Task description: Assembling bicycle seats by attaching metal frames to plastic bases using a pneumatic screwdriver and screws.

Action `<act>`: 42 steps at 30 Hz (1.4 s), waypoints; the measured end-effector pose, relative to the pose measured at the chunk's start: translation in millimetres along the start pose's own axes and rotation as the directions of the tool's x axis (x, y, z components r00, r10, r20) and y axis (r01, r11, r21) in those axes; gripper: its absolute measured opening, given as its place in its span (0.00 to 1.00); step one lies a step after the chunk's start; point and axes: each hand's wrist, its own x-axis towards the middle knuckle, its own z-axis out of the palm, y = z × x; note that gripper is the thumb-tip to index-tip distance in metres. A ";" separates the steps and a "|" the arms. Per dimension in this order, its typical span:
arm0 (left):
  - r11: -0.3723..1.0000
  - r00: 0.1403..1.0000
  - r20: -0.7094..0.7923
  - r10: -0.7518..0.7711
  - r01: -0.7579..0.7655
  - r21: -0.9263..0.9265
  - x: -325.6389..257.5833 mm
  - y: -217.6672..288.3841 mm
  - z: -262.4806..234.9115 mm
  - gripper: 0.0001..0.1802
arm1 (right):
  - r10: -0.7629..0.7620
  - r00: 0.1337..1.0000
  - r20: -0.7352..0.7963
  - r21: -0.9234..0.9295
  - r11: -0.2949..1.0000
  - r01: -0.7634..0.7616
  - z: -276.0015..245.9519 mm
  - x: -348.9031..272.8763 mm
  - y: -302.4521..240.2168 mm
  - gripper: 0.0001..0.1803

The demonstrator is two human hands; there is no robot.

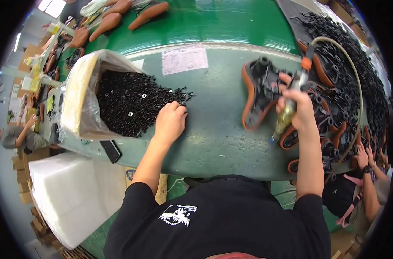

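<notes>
My right hand [298, 103] is wrapped round an air screwdriver [286, 118] with a translucent yellowish body, blurred by motion and tilted, its blue tip pointing down toward the bench. Just left of it, an upturned bicycle saddle [257, 93] shows its black underside and brown edge; it is blurred too. I cannot tell whether my fingers touch it. My left hand [170, 123] rests on the bench with its fingers curled in, at the right edge of a heap of small black screws [127, 101]. Whatever those fingers pinch, if anything, is hidden.
The screws spill from a plastic-lined box [71, 101] lying on its side. A phone [111, 151] and a paper sheet [184, 59] lie on the green bench [209, 146]. More saddles [323, 69], a hose [359, 86] and black parts crowd the right. Co-workers stand at both sides.
</notes>
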 end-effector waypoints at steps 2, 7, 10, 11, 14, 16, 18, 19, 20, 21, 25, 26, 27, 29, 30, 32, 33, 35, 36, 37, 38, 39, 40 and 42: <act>0.999 0.997 -0.072 0.031 -0.034 -0.034 1.1 3.7 3.6 0.04 | 0.103 0.990 0.102 -0.040 0.994 -0.099 -0.2 -35.5 12.7 0.33; 0.880 0.988 -0.097 -0.120 0.061 -0.470 5.7 43.2 -7.7 0.03 | 0.222 0.967 0.123 -0.224 0.956 -0.191 -4.0 -91.5 28.1 0.34; 0.032 0.948 0.205 -0.244 0.220 -0.975 -10.3 71.6 -1.7 0.04 | -0.042 0.992 0.122 -0.470 0.878 0.095 -0.4 -113.9 7.1 0.24; -0.141 0.945 0.264 -0.193 0.240 -0.961 -12.2 82.9 -7.8 0.04 | -0.145 0.982 0.119 -0.398 0.899 0.181 3.0 -120.4 2.1 0.24; -0.397 0.954 0.298 -0.040 0.258 -0.881 -22.7 118.7 -5.6 0.08 | -0.466 0.834 0.295 -0.054 0.863 0.502 35.4 -127.8 -9.6 0.27; -0.541 0.962 0.253 0.106 0.269 -0.797 -19.5 140.5 1.3 0.11 | -0.651 0.632 0.420 0.103 0.726 0.680 48.2 -128.0 -10.9 0.26; -0.615 0.948 0.282 0.151 0.313 -0.724 -17.3 158.4 2.3 0.11 | -0.712 0.477 0.515 0.144 0.621 0.771 56.3 -128.4 -14.2 0.22; -0.667 0.941 0.295 0.165 0.327 -0.669 -18.7 162.8 4.2 0.10 | -0.732 0.450 0.511 0.183 0.604 0.776 58.8 -128.1 -7.9 0.20; -0.678 0.946 0.295 0.132 0.303 -0.669 -20.8 164.4 7.5 0.10 | -0.723 0.448 0.527 0.186 0.612 0.769 57.2 -128.4 -4.6 0.20; -0.683 0.943 0.302 0.143 0.315 -0.659 -21.0 165.5 10.2 0.10 | -0.711 0.450 0.541 0.179 0.620 0.764 55.5 -131.1 -4.0 0.20; -0.582 0.964 0.243 0.110 0.261 -0.770 -16.6 161.0 18.4 0.11 | -0.704 0.456 0.545 0.117 0.602 0.790 49.6 -133.2 -0.9 0.20; -0.514 0.971 0.211 0.114 0.239 -0.823 -15.7 159.9 19.2 0.11 | -0.704 0.472 0.530 0.131 0.619 0.775 49.9 -134.9 -0.1 0.20; -0.446 0.976 0.178 0.126 0.216 -0.869 -13.8 159.1 19.7 0.11 | -0.708 0.475 0.523 0.125 0.615 0.778 50.0 -135.4 0.1 0.20; -0.464 0.969 0.200 0.145 0.245 -0.851 -12.3 157.7 17.4 0.09 | -0.714 0.484 0.506 0.127 0.616 0.777 51.0 -134.4 1.7 0.19; -0.479 0.963 0.218 0.156 0.266 -0.836 -11.6 156.8 15.6 0.08 | -0.728 0.470 0.500 0.170 0.614 0.771 50.9 -132.1 3.8 0.18; -0.379 0.941 0.290 0.177 0.337 -0.862 -13.9 152.8 6.3 0.10 | -0.727 0.425 0.539 0.216 0.608 0.764 48.9 -125.5 5.4 0.18; -0.292 0.907 0.360 0.219 0.413 -0.863 -6.5 152.7 0.6 0.12 | -0.721 0.392 0.571 0.229 0.599 0.767 48.7 -126.2 -0.4 0.19; 0.308 0.917 -0.218 0.334 -0.325 -0.894 20.3 146.8 1.8 0.17 | -0.723 0.363 0.587 0.208 0.568 0.796 45.9 -125.0 -3.6 0.20; 0.539 0.918 -0.297 0.263 -0.395 -0.744 22.6 137.0 2.3 0.23 | -0.732 0.356 0.581 0.154 0.528 0.835 46.3 -122.1 -2.9 0.21; 0.735 0.898 -0.385 0.214 -0.407 -0.542 24.4 129.6 3.4 0.31 | -0.741 0.348 0.575 0.097 0.483 0.870 46.5 -119.8 -3.1 0.21; 0.799 0.922 -0.338 0.190 -0.345 -0.492 28.6 127.4 8.5 0.36 | -0.686 0.420 0.595 0.004 0.525 0.851 47.0 -124.3 -9.4 0.22; 0.863 0.943 -0.300 0.146 -0.270 -0.427 29.0 123.1 11.5 0.43 | -0.646 0.418 0.639 -0.030 0.522 0.852 49.9 -118.6 -12.2 0.23; 0.883 0.953 -0.266 0.146 -0.246 -0.399 29.8 124.2 12.4 0.42 | -0.638 0.393 0.663 -0.012 0.516 0.857 50.7 -108.6 -9.7 0.24; 0.888 0.959 -0.251 0.132 -0.227 -0.400 34.6 126.7 27.2 0.40 | -0.648 0.365 0.668 0.018 0.505 0.863 55.8 -90.2 1.7 0.25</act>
